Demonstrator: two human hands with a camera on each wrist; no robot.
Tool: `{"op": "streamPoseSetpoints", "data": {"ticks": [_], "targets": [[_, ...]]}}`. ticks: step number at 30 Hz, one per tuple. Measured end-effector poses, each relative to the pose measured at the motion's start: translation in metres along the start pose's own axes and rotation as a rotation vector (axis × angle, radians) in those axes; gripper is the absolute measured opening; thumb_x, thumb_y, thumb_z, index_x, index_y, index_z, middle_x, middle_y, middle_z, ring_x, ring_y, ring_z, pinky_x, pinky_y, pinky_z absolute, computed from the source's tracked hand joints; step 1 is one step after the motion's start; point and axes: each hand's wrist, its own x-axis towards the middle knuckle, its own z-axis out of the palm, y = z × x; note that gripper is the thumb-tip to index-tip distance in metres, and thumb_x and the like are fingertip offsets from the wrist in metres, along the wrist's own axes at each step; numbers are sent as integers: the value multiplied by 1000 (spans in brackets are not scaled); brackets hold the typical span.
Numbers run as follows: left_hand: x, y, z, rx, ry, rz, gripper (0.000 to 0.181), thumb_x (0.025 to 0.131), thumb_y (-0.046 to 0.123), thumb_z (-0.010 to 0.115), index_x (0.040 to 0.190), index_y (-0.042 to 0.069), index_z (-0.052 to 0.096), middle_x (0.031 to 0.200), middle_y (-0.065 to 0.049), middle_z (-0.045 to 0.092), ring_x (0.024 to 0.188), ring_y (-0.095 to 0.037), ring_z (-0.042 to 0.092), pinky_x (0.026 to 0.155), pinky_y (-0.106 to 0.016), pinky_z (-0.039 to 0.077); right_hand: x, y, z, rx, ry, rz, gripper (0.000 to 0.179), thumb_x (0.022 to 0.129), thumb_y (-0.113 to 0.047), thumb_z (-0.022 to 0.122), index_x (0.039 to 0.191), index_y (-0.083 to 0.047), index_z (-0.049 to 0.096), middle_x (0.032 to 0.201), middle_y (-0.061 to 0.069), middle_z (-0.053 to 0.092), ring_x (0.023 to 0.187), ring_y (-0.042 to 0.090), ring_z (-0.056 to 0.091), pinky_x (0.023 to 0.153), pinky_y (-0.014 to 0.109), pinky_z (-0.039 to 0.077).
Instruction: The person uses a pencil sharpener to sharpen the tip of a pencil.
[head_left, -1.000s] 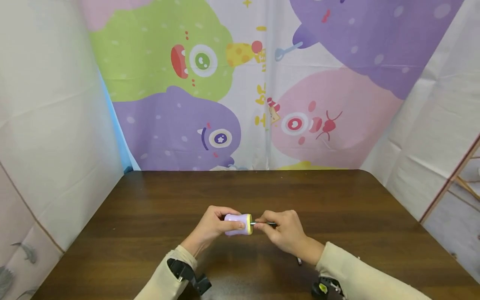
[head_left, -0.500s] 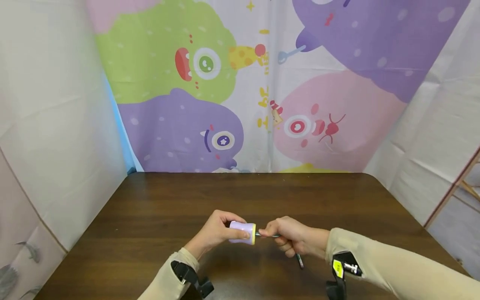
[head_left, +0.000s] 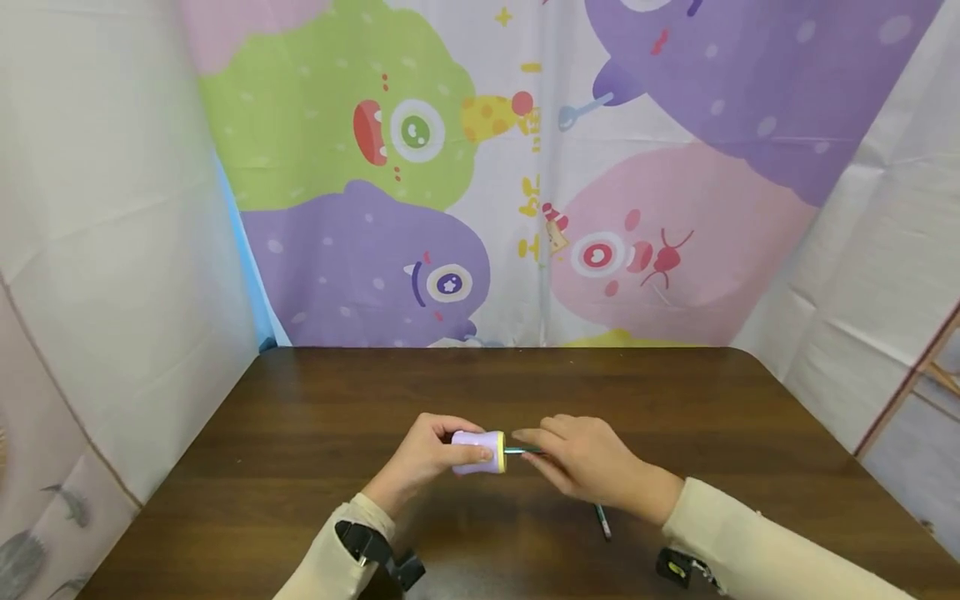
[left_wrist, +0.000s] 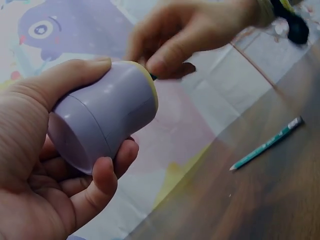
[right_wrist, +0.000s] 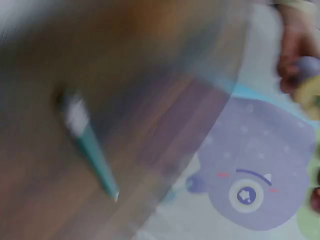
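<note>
A small purple pencil sharpener [head_left: 468, 439] with a yellow end face lies sideways in my left hand [head_left: 418, 458]. The thumb lies along its near side, and in the left wrist view fingers curl around the purple body [left_wrist: 120, 100]. A green pencil [head_left: 516, 451] points into the yellow end. My right hand [head_left: 588, 457] pinches this pencil between thumb and fingers, close to the sharpener; the left wrist view shows that hand [left_wrist: 187, 37] blurred. The pencil's tip is hidden inside the sharpener. Below the right hand, a second green pencil [left_wrist: 267, 143] lies on the table.
The dark wooden table [head_left: 337, 400] reaches back to a curtain [head_left: 517, 308] printed with cartoon monsters. Pale cloth panels [head_left: 120, 208] stand at both sides. A black camera mount sits on each wrist.
My right hand has rolled over on the pencil, from its fingers curled underneath to its back facing up. The left hand keeps hold of the sharpener, shifting slightly.
</note>
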Motion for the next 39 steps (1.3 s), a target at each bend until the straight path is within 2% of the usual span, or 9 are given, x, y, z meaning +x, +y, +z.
{"op": "streamPoseSetpoints", "data": {"ticks": [3, 6, 12, 16, 22, 28, 31, 34, 39], "targets": [[0, 1, 0, -6, -4, 8, 30, 78, 3, 80, 97, -18, 68, 76, -1, 66, 64, -10, 57, 52, -22, 47, -1, 6, 9, -349, 173, -291, 22, 103, -21, 53, 98, -6, 69, 73, -2, 56, 56, 10, 48, 48, 21, 41], [0, 1, 0, -11, -22, 7, 31, 78, 3, 80, 97, -18, 67, 76, 0, 66, 65, -10, 57, 53, -22, 47, 0, 11, 17, -443, 272, -429, 24, 104, -17, 52, 93, -6, 69, 69, -1, 54, 53, 11, 45, 47, 22, 38], [0, -1, 2, -41, -36, -35, 34, 79, 6, 79, 98, -19, 66, 75, 0, 65, 63, -10, 55, 50, -22, 45, 2, 17, 20, -471, 359, -567, 23, 102, -10, 53, 90, -6, 72, 61, -2, 44, 47, 7, 33, 44, 17, 28], [1, -2, 3, -61, -35, -62, 33, 80, 5, 78, 98, -19, 66, 75, 0, 65, 61, -11, 54, 48, -23, 44, 5, 15, 22, -446, 402, -542, 23, 100, -12, 55, 85, -6, 71, 57, -4, 39, 44, 5, 29, 42, 16, 24], [-1, 0, 5, -69, -11, -47, 32, 79, 4, 79, 97, -19, 66, 75, -2, 66, 61, -12, 54, 46, -23, 43, 4, -7, 27, -81, 344, -121, 26, 100, -21, 61, 76, -10, 63, 51, -7, 51, 39, -2, 34, 38, 11, 27], [-1, -2, 6, -42, 2, -48, 27, 79, 0, 78, 95, -18, 67, 73, 0, 66, 60, -11, 54, 47, -23, 44, 15, -26, 8, 514, 65, 600, 19, 80, -14, 80, 69, -10, 66, 67, -1, 69, 51, -2, 38, 46, 17, 32], [1, -1, 7, -27, 6, -31, 26, 77, -2, 79, 94, -18, 68, 73, 0, 66, 59, -11, 54, 46, -23, 43, 24, -25, -2, 797, -67, 949, 19, 80, -10, 77, 67, -2, 65, 61, -1, 59, 53, 7, 38, 47, 23, 31], [1, 0, 8, -4, 1, -1, 25, 76, -2, 80, 94, -17, 69, 74, -1, 66, 61, -11, 55, 48, -23, 45, 26, -22, -7, 1026, -170, 1201, 24, 80, -11, 74, 65, 0, 59, 52, -4, 41, 46, 10, 28, 42, 23, 24], [-1, 2, 10, 63, -51, 56, 23, 75, -1, 81, 92, -12, 72, 77, -5, 69, 64, -12, 58, 53, -23, 49, 20, -19, -12, 1286, -358, 1436, 26, 88, -19, 66, 66, -16, 53, 47, -8, 23, 41, 6, 14, 41, 21, 14]]}}
